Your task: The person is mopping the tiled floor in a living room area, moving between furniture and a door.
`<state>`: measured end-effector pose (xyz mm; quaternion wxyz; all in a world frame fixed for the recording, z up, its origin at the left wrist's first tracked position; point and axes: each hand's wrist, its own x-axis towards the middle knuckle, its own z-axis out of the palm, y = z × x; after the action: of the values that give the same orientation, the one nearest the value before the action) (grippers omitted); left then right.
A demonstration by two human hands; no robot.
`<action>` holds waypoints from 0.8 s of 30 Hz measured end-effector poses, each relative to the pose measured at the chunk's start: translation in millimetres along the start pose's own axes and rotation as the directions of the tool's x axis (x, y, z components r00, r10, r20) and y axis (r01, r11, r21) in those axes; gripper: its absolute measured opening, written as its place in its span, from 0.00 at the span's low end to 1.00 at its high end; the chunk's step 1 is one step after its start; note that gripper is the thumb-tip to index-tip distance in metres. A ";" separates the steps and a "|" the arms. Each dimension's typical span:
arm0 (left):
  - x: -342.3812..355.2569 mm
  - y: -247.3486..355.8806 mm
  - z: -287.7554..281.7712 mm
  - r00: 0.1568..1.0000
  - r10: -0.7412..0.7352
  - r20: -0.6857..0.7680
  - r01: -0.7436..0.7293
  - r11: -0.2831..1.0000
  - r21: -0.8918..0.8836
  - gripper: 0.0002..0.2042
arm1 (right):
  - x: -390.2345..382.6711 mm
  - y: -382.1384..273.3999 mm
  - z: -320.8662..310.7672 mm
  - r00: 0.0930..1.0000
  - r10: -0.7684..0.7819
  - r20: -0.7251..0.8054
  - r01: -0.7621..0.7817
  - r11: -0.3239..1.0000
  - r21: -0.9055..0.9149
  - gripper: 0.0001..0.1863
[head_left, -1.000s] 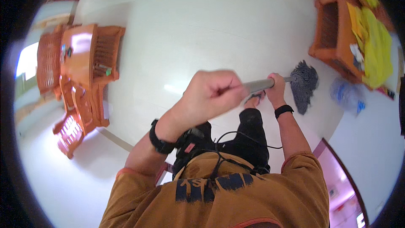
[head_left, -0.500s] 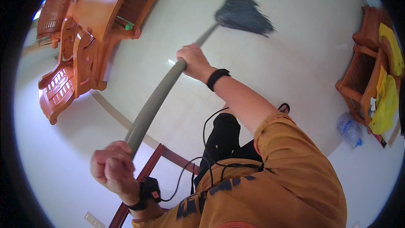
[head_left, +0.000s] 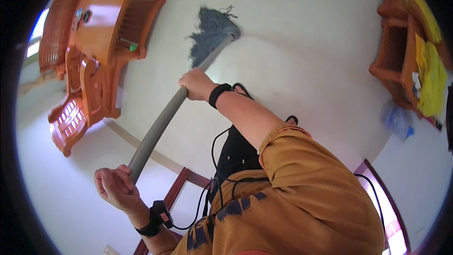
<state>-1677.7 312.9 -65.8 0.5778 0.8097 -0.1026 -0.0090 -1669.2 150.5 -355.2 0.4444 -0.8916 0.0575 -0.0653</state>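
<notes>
A mop with a long grey handle [head_left: 158,125] and a blue-grey string head [head_left: 210,33] rests with its head on the pale floor. My right hand [head_left: 196,84], a black band on its wrist, grips the handle about halfway down. My left hand [head_left: 115,186], also with a black wrist device, holds the upper end of the handle near my body. I wear an orange-brown shirt and dark trousers, with black cables hanging down my front.
Orange wooden chairs and a table [head_left: 94,52] stand stacked at the left. More orange wooden furniture [head_left: 401,52] with yellow cloth [head_left: 429,71] sits at the right, beside a clear plastic bag [head_left: 394,118]. A dark red door frame [head_left: 177,191] runs below.
The mop head has swept leftward across the floor, toward the stacked chairs. My view has turned with it; both hands kept their hold on the handle.
</notes>
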 end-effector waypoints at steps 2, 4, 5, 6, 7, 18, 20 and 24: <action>-9.9 12.1 7.7 0.998 -0.018 0.052 0.019 0.999 -0.028 0.12 | -45.5 9.2 -20.6 0.994 -0.028 -0.104 0.028 1.000 0.003 0.02; -20.6 24.9 21.4 0.970 -0.121 0.211 0.144 0.985 -0.095 0.12 | -97.9 18.9 -41.1 0.981 0.033 -0.189 -0.030 0.999 0.018 0.04; -30.7 31.2 37.5 0.963 -0.119 0.243 0.147 0.984 -0.100 0.11 | -125.9 25.9 -50.7 0.971 0.072 -0.229 -0.063 0.997 0.050 0.04; -43.9 35.2 55.5 0.957 -0.112 0.266 0.142 0.985 -0.099 0.11 | -157.9 33.6 -60.4 0.958 0.116 -0.264 -0.097 0.992 0.084 0.05; -58.9 38.6 74.4 0.916 -0.108 0.386 0.165 0.979 -0.117 0.11 | -193.5 41.2 -69.5 0.946 0.169 -0.276 -0.163 0.986 0.048 0.04; -286.6 30.0 257.2 0.115 -0.150 0.982 0.289 0.951 0.111 0.04 | -572.4 117.9 -122.4 0.593 0.579 -0.559 -0.663 0.745 0.069 0.13; -321.6 0.9 267.8 0.048 -0.121 0.991 0.225 0.968 0.108 0.06 | -611.8 116.4 -113.5 0.548 0.636 -0.543 -0.711 0.696 0.097 0.11; -327.2 -15.0 260.7 -0.030 -0.197 0.980 0.322 0.926 0.196 0.08 | -625.4 97.4 -97.4 0.499 0.750 -0.434 -0.781 0.606 0.148 0.11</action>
<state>-2030.3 131.8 -200.4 0.3653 0.5495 -0.3200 -0.6798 -2305.8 116.1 -416.0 0.3699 -0.7457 0.5502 -0.0660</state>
